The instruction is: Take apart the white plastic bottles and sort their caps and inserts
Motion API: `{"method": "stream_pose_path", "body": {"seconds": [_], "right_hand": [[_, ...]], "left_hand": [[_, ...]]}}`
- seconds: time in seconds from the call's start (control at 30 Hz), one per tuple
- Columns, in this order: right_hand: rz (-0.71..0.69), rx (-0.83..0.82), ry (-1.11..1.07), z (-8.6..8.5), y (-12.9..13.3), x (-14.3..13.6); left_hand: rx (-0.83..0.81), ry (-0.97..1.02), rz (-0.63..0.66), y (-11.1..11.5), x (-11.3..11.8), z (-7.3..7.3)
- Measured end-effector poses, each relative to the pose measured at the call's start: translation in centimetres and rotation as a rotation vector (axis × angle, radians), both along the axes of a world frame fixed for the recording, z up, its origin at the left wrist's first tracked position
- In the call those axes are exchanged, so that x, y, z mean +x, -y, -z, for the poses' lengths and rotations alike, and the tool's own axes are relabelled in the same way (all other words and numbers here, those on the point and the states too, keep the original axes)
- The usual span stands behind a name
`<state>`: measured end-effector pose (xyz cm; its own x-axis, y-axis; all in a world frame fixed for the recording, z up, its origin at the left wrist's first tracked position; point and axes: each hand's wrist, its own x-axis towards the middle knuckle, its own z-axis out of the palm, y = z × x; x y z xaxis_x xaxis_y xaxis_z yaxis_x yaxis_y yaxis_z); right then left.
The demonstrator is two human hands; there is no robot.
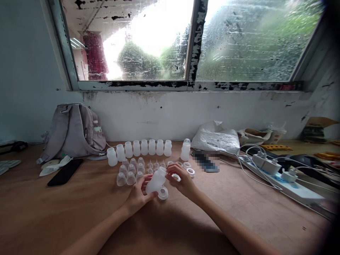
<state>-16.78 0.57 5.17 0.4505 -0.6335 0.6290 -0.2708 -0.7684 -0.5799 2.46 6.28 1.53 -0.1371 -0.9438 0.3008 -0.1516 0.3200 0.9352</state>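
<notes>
Over the near middle of the table [239,198], a frosted bottle [155,182] is held tilted, its neck pointing up toward the right. The left hand [138,192] has its grip clamped around the bottle's body, thumb near the base; the right hand [182,179] has its fingertips at the neck, though I cannot tell whether that grip is pinched on it or merely resting there. The bottle looks light and smooth, so a snug but gentle hold would likely steady it without denting the wall, and the right fingers would do best working square to the neck. Just below, a white ring [164,197] lies close to the left thumb, easy to knock with the base. Clear caps [130,178] stand in rows beside the left fingers, and small teats [156,165] and loose rings [193,174] sit near the right hand, so a wide sweep could upset them. Farther back are a line of uncapped bottles [144,147] and one capped bottle [185,152]. Well apart are a black phone [65,172] and backpack [70,132] at left, a silvery bag [217,139] and a cabled power strip [301,191] at right.
</notes>
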Motion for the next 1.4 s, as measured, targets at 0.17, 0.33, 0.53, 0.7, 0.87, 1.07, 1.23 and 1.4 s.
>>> {"method": "stream_pose_path", "body": {"seconds": [0.17,0.33,0.53,0.7,0.87,1.07,1.23,1.4], "right_hand": [[-0.002,-0.03,0.007,-0.2,-0.2,0.1],[0.218,-0.106,0.058,-0.7,1.4,-0.9],[0.465,-0.263,-0.059,-1.2,7.2,-3.3],[0.603,-0.322,-0.325,-1.4,11.8,-3.1],[0.715,-0.218,-0.595,-1.0,14.3,-1.5],[0.787,-0.156,-0.647,-0.8,16.3,-0.8],[0.834,-0.136,-0.679,-0.9,16.7,-1.0],[0.843,-0.157,-0.687,-1.1,16.7,-1.0]], "left_hand": [[-0.085,0.084,-0.03,-0.3,0.0,-0.4],[-0.184,0.105,-0.203,-0.2,0.4,-0.8],[-0.094,0.117,-0.262,0.7,0.9,-0.4],[-0.086,0.128,-0.241,0.8,0.8,-0.3],[-0.089,0.176,-0.208,0.3,0.5,-0.7],[-0.067,0.227,-0.213,0.1,0.3,-0.6],[-0.079,0.229,-0.191,0.2,0.3,-0.4],[-0.091,0.243,-0.184,0.1,0.2,-0.4]]}}
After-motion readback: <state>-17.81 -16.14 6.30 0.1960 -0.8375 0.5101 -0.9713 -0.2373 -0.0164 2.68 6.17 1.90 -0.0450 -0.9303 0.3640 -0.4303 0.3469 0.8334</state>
